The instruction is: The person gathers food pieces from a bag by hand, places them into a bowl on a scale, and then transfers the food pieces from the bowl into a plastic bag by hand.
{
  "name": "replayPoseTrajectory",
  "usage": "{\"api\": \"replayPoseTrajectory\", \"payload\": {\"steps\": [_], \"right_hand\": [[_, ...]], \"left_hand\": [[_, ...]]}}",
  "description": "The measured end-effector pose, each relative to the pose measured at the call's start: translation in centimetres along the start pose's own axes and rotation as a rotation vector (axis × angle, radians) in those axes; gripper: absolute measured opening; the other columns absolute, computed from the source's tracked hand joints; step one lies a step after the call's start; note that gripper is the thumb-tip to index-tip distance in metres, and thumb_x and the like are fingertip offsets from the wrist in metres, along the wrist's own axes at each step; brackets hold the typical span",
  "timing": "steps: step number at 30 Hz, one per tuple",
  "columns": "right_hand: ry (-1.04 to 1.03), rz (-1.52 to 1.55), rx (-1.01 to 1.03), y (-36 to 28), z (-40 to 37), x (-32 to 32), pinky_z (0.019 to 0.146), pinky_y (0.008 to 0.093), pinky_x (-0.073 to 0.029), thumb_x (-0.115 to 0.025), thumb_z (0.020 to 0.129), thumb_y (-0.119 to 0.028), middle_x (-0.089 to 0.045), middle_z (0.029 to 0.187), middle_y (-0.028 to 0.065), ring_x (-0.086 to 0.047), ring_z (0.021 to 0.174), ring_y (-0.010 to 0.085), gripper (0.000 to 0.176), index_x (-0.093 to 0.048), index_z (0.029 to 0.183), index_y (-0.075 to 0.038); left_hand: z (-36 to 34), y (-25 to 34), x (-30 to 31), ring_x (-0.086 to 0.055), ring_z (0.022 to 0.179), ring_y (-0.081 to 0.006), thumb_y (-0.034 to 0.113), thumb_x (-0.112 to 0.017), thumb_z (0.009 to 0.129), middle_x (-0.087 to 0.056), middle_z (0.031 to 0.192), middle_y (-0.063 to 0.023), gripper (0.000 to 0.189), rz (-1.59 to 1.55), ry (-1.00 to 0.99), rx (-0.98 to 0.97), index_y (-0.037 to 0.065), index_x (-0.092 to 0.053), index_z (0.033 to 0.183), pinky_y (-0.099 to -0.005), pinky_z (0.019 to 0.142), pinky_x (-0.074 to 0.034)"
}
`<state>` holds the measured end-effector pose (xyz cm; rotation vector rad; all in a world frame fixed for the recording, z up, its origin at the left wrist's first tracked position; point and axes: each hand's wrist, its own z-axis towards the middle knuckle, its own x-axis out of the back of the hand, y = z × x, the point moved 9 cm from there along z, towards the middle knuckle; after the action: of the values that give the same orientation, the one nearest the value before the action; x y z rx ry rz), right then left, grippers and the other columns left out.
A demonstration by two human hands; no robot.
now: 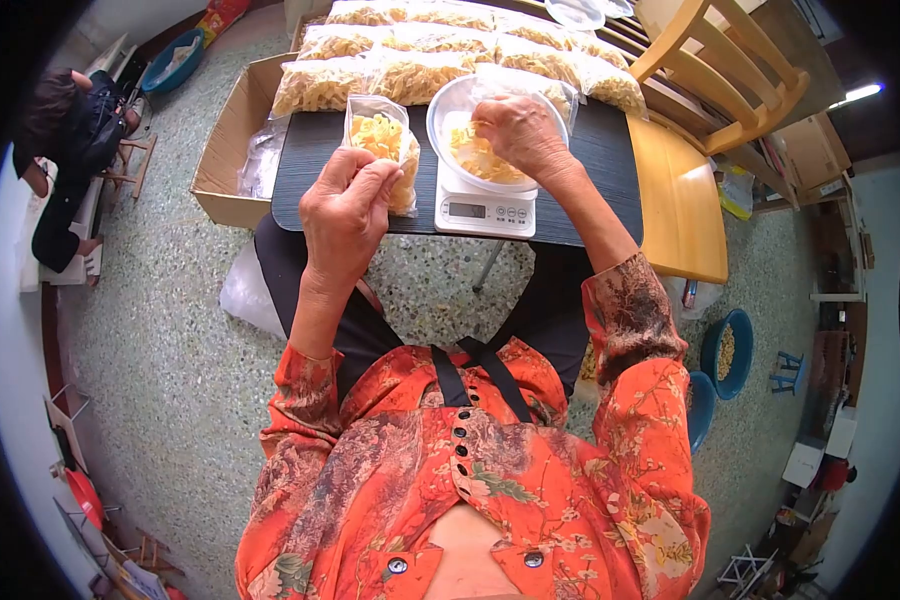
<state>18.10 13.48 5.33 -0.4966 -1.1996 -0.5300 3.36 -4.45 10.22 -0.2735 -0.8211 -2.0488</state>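
Observation:
My left hand (348,208) pinches the rim of a clear plastic bag (410,188) that stands upright on the dark table. Yellow dried strips (378,135) fill the bag. To its right, a white bowl (443,112) rests on a white digital kitchen scale (485,212), with more yellow strips in the bottom. My right hand (522,135) reaches into this bowl with bent, closed fingers. Its fingertips are at the strips, but whatever they hold is hidden.
Filled, sealed bags (420,75) lie in rows behind the bowl. A cardboard box (232,140) stands left of the dark table (595,165). At right are a wooden chair (735,75) and blue basins (727,352) on the floor. Another person (75,150) sits far left.

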Motion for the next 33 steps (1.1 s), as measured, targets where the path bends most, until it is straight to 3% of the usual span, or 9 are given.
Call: {"api": "replayPoseTrajectory", "payload": {"steps": [4, 7, 11, 17, 19, 23, 26, 30, 33], "right_hand": [[0.183, 0.54, -0.217, 3.6, -1.3, 2.6, 0.062, 0.0273, -0.057, -0.073, 0.088, -0.01, -0.075, 0.078, 0.0098, -0.066, 0.064, 0.0098, 0.015, -0.077, 0.101, -0.004], [0.334, 1.099, -0.457, 7.3, -2.5, 2.6, 0.059, 0.0227, -0.058, -0.076, 0.091, -0.014, -0.073, 0.079, 0.0079, -0.066, 0.063, 0.0092, 0.022, -0.073, 0.101, 0.006], [0.511, 1.575, -0.752, 9.7, -5.0, 1.1, 0.06, 0.0235, -0.06, -0.078, 0.09, -0.011, -0.073, 0.084, 0.0065, -0.068, 0.065, 0.0104, 0.019, -0.072, 0.104, 0.001], [0.515, 1.823, -0.542, 3.1, -2.2, 3.6, 0.064, 0.0254, -0.062, -0.075, 0.092, -0.009, -0.072, 0.086, 0.0046, -0.068, 0.066, 0.0107, 0.015, -0.071, 0.103, -0.001], [0.477, 1.78, -0.419, -0.7, -0.3, 4.4, 0.065, 0.0248, -0.061, -0.073, 0.093, -0.01, -0.073, 0.085, 0.0053, -0.068, 0.066, 0.0111, 0.015, -0.072, 0.104, 0.001], [0.383, 1.453, -0.25, -6.8, 2.5, 3.7, 0.058, 0.025, -0.058, -0.074, 0.093, -0.011, -0.073, 0.083, 0.007, -0.067, 0.068, 0.0081, 0.021, -0.072, 0.106, 0.006], [0.449, 0.533, 0.094, -10.1, 2.7, 5.6, 0.067, 0.0336, -0.057, -0.076, 0.084, -0.008, -0.072, 0.083, 0.0147, -0.071, 0.074, 0.0269, 0.018, -0.074, 0.101, -0.001], [0.162, 0.165, 0.091, -11.6, 3.3, 3.4, 0.075, 0.0419, -0.057, -0.07, 0.079, -0.001, -0.069, 0.097, 0.0173, -0.07, 0.085, 0.0353, 0.025, -0.071, 0.104, -0.004], [0.209, 0.228, 0.158, -12.2, 2.7, 4.8, 0.077, 0.0441, -0.056, -0.067, 0.079, -0.001, -0.067, 0.095, 0.0154, -0.069, 0.086, 0.0365, 0.026, -0.069, 0.104, -0.005]], "left_hand": [[-0.2, 0.0, -0.3, -0.067, 0.072, -0.0221, 0.003, -0.079, 0.08, -0.062, 0.087, -0.0061, 0.013, -0.005, 0.007, -0.023, 0.005, -0.074, 0.092, -0.034, 0.064, -0.054], [-0.4, 0.0, -0.3, -0.066, 0.071, -0.0212, 0.003, -0.079, 0.079, -0.062, 0.088, -0.0053, 0.014, -0.006, 0.001, -0.015, 0.005, -0.074, 0.091, -0.033, 0.063, -0.054], [-0.3, -0.6, -0.4, -0.065, 0.073, -0.0209, 0.003, -0.08, 0.077, -0.063, 0.089, -0.0045, 0.015, -0.023, 0.027, 0.061, 0.007, -0.075, 0.091, -0.0337, 0.064, -0.054], [-0.2, -0.5, -0.4, -0.064, 0.08, -0.0228, 0.002, -0.081, 0.074, -0.062, 0.09, -0.0051, 0.018, 0.009, 0.015, 0.049, 0.008, -0.076, 0.09, -0.036, 0.066, -0.053], [-0.4, -0.4, -0.5, -0.059, 0.07, -0.0148, 0.002, -0.081, 0.08, -0.061, 0.092, -0.0043, 0.015, 0.012, -0.003, 0.02, 0.005, -0.076, 0.094, -0.0284, 0.061, -0.05], [-0.3, -0.5, -0.1, -0.061, 0.076, -0.0182, 0.001, -0.081, 0.079, -0.06, 0.089, -0.0051, 0.015, -0.021, 0.019, 0.036, 0.004, -0.074, 0.093, -0.0309, 0.066, -0.051], [-0.4, -0.4, 0.5, -0.062, 0.077, -0.0202, 0.001, -0.08, 0.079, -0.06, 0.089, -0.0062, 0.015, -0.004, 0.051, 0.013, 0.003, -0.074, 0.092, -0.0323, 0.068, -0.052], [-0.7, -0.7, 0.3, -0.062, 0.08, -0.0246, 0.001, -0.077, 0.078, -0.059, 0.087, -0.0078, 0.014, -0.037, 0.056, 0.04, 0.003, -0.073, 0.091, -0.0368, 0.067, -0.052], [-0.8, -0.9, 0.5, -0.063, 0.081, -0.0251, 0.0, -0.077, 0.078, -0.06, 0.088, -0.0081, 0.014, -0.045, 0.064, 0.058, 0.002, -0.073, 0.091, -0.0374, 0.068, -0.053]]}}
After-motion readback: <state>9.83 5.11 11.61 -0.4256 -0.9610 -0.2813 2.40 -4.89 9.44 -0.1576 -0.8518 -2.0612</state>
